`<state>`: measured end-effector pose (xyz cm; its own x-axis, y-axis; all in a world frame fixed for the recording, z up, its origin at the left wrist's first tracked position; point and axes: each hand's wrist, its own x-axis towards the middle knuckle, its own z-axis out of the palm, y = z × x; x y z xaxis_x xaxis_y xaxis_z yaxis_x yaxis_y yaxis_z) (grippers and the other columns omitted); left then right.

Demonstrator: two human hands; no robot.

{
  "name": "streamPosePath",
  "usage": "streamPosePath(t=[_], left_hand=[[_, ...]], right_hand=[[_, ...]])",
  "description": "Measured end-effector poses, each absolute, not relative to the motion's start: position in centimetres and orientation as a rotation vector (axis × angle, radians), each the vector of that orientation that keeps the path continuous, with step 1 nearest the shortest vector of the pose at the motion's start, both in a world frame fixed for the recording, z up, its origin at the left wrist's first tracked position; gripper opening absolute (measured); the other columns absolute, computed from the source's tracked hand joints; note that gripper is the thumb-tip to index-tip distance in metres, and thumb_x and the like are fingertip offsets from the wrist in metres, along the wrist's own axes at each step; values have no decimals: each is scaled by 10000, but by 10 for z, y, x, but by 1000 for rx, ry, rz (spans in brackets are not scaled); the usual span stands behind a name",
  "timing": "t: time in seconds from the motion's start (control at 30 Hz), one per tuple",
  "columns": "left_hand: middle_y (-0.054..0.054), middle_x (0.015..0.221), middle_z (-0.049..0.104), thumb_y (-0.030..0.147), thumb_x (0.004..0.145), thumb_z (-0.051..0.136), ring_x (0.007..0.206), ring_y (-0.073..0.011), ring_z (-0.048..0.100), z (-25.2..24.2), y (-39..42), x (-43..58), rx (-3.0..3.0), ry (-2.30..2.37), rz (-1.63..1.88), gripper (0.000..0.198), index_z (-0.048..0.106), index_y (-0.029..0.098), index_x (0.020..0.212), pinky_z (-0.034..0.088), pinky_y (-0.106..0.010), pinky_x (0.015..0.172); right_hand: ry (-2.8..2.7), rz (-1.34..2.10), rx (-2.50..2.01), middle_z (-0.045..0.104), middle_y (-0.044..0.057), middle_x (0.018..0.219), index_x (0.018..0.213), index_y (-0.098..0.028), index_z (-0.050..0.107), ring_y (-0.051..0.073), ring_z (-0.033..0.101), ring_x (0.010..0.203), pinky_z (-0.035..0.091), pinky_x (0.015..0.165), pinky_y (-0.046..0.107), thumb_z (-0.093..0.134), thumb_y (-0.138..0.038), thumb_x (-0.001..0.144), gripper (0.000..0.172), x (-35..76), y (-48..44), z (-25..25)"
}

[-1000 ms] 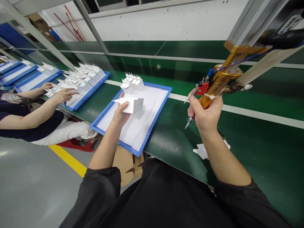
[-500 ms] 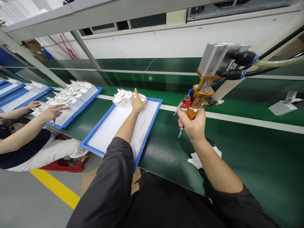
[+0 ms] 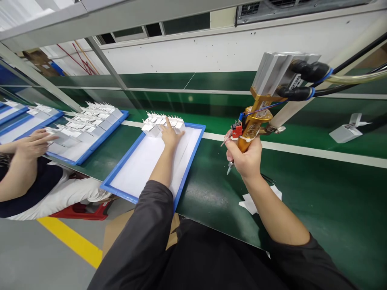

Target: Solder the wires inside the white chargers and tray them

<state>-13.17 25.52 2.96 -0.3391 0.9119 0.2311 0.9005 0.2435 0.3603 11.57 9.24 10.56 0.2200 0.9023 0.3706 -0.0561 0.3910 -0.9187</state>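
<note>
My left hand [image 3: 169,135] reaches far over a blue-rimmed tray [image 3: 187,169] lined with white paper. Its fingers lie spread against a row of white plug adapters [image 3: 157,123] standing at the tray's far end, and it holds nothing. My right hand [image 3: 246,155] is closed round a gold-coloured hanging dispenser tool [image 3: 252,125] with a red clip and a thin metal tip [image 3: 229,168] pointing down over the green belt. Black hoses run from the tool's top to the right.
A green conveyor belt [image 3: 317,193] runs left to right. A single white adapter [image 3: 344,131] lies on it at the right. White paper scraps [image 3: 250,203] lie near my right forearm. At the left, another person's hand [image 3: 32,145] works at a second blue tray [image 3: 90,147] of adapters.
My left hand carried a white adapter to the tray's far end, set it among the row and now rests open there. The right hand keeps its grip. A belt adapter drifted left.
</note>
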Motion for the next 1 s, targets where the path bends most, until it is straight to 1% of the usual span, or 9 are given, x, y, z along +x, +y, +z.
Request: streamPosePath(t=[0.1,0.2,0.33,0.5,0.57,0.7,0.77,0.87,1.0], left_hand=[[-319,1431,330,566,696,720,1081,-442,594,31,260,-132,1785,2521,614,1155,85,132,1557,493,-504,840],[-283,1341,481,639,704,674,1065,-419,611,29,258,-139,1814,2525,535,1157,87,113,1551,501,-478,848],[-226,1197,638,599,792,592,1111,-399,597,24,250,-148,1879,2496,445,1040,88,77,1537,484,-459,902],[-210,1231,637,531,845,535,1127,-402,577,23,249,-150,2046,2439,319,910,130,96,1534,479,-468,895],[-201,1220,639,494,852,520,1115,-392,583,24,249,-152,2075,2395,329,854,162,102,1521,475,-471,894],[-189,1168,641,434,845,510,1072,-351,600,24,242,-159,2049,2327,399,664,353,99,1396,481,-453,877],[-189,1177,629,411,846,506,1113,-357,570,25,234,-162,2059,2304,413,548,451,116,1304,480,-463,878],[-187,1198,612,367,859,502,1168,-368,520,32,226,-152,2102,2210,468,413,539,140,1201,477,-488,888],[-134,1210,592,405,918,512,1088,-278,569,42,235,-93,2223,1886,615,381,555,143,1192,493,-455,892]], right_hand=[[-1155,821,-943,569,-34,691,901,-198,516,51,404,412,336,422,253,670,-365,797,250,116,92,108],[-1171,814,-959,560,-36,684,865,-190,509,45,395,435,339,441,242,658,-367,797,241,116,93,110],[-1182,815,-973,519,-51,608,852,-190,510,52,380,436,327,449,242,656,-377,797,244,117,94,109],[-1172,797,-950,457,-67,561,806,-199,494,63,388,438,340,459,246,662,-394,795,257,117,96,107],[-1182,784,-941,492,-56,589,822,-198,508,63,402,445,351,463,244,656,-409,801,259,117,96,106],[-1191,783,-926,525,-46,614,846,-192,511,61,411,459,360,474,236,653,-414,801,268,118,98,106],[-1193,783,-936,489,-58,574,830,-195,497,67,404,462,362,478,234,649,-428,802,280,118,99,105],[-1209,759,-976,538,-30,643,857,-195,519,78,442,507,393,507,238,630,-446,809,279,118,101,104],[-1237,765,-1008,542,-18,665,817,-198,510,106,505,597,432,579,243,643,-434,788,272,121,108,110]])
